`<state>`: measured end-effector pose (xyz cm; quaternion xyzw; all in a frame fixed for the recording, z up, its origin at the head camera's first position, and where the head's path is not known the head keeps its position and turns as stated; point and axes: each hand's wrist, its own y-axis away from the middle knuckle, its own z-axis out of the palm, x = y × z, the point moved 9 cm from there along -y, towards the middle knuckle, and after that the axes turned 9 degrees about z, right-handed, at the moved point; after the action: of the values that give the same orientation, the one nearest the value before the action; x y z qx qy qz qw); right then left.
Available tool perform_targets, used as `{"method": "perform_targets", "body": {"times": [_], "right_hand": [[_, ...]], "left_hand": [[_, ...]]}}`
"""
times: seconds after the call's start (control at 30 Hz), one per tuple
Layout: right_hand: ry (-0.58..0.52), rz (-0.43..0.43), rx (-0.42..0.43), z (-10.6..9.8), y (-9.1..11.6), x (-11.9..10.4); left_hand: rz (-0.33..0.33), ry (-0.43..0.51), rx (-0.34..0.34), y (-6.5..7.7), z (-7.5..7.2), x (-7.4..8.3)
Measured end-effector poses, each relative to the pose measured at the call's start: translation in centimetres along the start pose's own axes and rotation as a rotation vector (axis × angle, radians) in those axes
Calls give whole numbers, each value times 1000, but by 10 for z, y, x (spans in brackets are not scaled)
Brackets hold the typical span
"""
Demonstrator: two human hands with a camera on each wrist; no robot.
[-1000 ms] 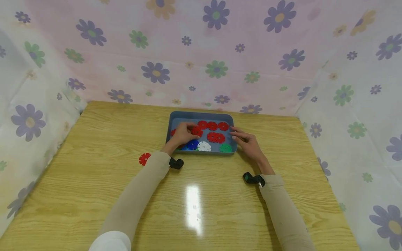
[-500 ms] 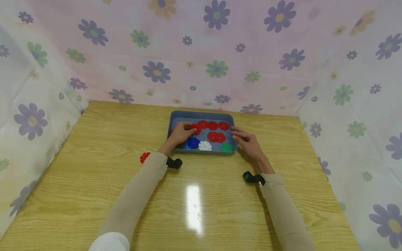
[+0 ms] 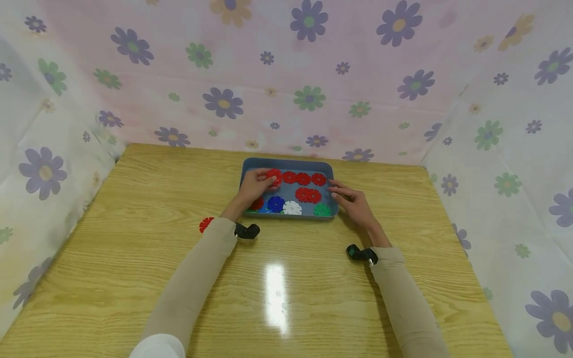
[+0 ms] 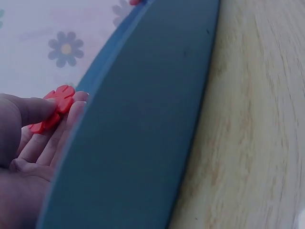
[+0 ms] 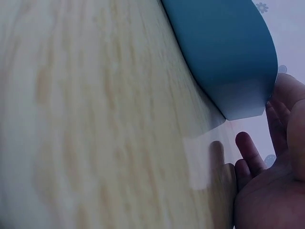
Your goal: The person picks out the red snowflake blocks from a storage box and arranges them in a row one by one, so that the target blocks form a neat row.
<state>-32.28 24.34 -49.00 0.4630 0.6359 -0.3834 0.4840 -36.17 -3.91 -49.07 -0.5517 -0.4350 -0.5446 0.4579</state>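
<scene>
Inside a blue-grey tray (image 3: 286,163) on a wood-grain worktop (image 3: 322,298), the left hand (image 3: 253,189) pinches at least one red flower-shaped disc (image 4: 64,98) between thumb and fingers. The right hand (image 3: 357,206), fingers extended and holding nothing, is at the tray's opposite end. Between the hands lie more red discs (image 3: 303,179), with a blue disc (image 3: 275,204), white disc (image 3: 292,208) and green disc (image 3: 322,210) nearer the person. Beside the left sleeve (image 3: 192,278), a partly hidden red disc (image 3: 205,224) rests outside.

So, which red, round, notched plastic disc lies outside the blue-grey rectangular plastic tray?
The red disc on the tan wooden table, partly hidden by the left beige fabric sleeve; the other red discs are in the tray or left hand.
</scene>
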Motion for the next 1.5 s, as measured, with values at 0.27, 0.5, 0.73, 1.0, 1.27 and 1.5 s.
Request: {"method": "perform_targets", "body": {"times": [0.27,0.5,0.73,1.0,1.27,1.5], "right_hand": [[-15,2,1,-1,1,3],[-7,-5,2,0,1,-2],[-10,-6,2,0,1,-2],[-18,-5,3,1,1,-3],[-20,-5,4,0,1,-1],[-24,-23,1,0,0,0]], "left_hand": [[-13,61,17,6,1,8],[19,98,11,19,2,21],[20,44,-24,34,4,29],[-1,2,-52,54,0,31],[48,65,-63,68,-5,29],[81,77,-44,81,-11,24]]}}
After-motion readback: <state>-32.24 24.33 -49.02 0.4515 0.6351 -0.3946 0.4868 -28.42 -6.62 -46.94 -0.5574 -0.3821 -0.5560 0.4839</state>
